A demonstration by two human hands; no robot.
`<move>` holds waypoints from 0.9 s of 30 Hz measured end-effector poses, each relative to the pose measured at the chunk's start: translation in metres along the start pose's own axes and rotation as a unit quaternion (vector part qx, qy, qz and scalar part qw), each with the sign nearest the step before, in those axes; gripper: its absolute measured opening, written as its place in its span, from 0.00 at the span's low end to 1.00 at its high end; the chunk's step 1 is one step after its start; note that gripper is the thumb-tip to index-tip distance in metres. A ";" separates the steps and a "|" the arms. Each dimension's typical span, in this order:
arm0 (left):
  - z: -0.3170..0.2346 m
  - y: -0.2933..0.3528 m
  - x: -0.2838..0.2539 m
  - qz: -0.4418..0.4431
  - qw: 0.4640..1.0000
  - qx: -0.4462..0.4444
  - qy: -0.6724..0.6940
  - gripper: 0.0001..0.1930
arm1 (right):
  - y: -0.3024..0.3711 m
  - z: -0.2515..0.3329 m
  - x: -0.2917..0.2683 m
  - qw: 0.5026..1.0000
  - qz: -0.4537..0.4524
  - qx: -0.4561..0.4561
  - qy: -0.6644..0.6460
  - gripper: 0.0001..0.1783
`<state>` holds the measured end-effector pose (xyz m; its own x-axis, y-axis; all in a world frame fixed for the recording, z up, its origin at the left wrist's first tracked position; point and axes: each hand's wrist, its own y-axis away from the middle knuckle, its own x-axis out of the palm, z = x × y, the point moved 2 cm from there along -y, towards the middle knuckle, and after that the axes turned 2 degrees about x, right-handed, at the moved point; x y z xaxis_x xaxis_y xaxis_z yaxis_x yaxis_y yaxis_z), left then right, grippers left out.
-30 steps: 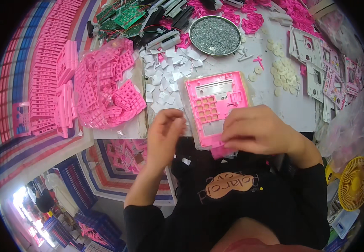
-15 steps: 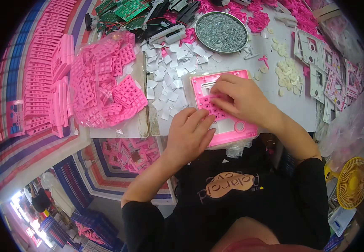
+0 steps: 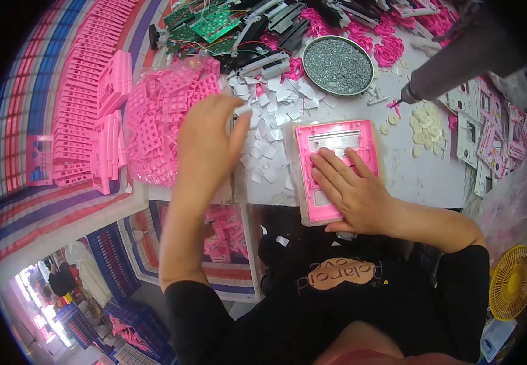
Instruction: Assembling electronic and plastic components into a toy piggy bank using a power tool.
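Note:
A pink plastic casing with a clear window lies at the table's front edge, on a tan, plastic-wrapped slab. Flat across the casing's middle rests my right hand, fingers stretched out and covering part of it. My left hand is raised between a clear bag of pink keypads and scattered white square pieces. Its thumb stands apart from its fingers, and I see nothing between them.
A round tin of small screws sits behind the casing. A dark grey powered screwdriver hangs at upper right, above cream discs. Green circuit boards pile up at the back; pink casings line the left.
My left hand has left the casing and moved up and left. My right hand has gone from curled fingers to lying flat on it. The screwdriver has come into view.

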<state>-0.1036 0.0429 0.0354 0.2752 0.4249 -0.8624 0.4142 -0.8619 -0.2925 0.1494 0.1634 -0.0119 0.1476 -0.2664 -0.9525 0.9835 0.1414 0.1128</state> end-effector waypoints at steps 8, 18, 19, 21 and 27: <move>0.055 -0.146 0.039 0.031 0.980 -0.110 -0.165 0.25 | -0.002 0.003 -0.002 1.000 -0.009 0.014 -0.020 0.59; 0.153 -0.212 0.013 0.099 0.924 -0.306 -0.209 0.24 | 0.003 -0.003 -0.003 0.999 -0.009 0.000 -0.050 0.59; 0.166 -0.213 0.022 0.142 0.914 -0.340 -0.170 0.25 | 0.003 -0.003 -0.003 0.999 -0.009 -0.001 -0.053 0.59; 0.205 -0.217 0.031 0.139 0.910 -0.374 -0.111 0.26 | 0.003 -0.003 -0.004 0.998 -0.010 -0.013 -0.058 0.58; 0.156 -0.219 -0.017 -0.328 0.894 -0.186 0.241 0.16 | 0.009 -0.012 -0.009 0.995 -0.048 -0.027 -0.088 0.51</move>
<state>-0.3348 0.1814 0.0496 0.1724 0.9528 -0.2499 0.8588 -0.2697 -0.4356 0.1556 0.1789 -0.0059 0.0745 -0.4426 -0.8936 0.9876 0.1567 0.0047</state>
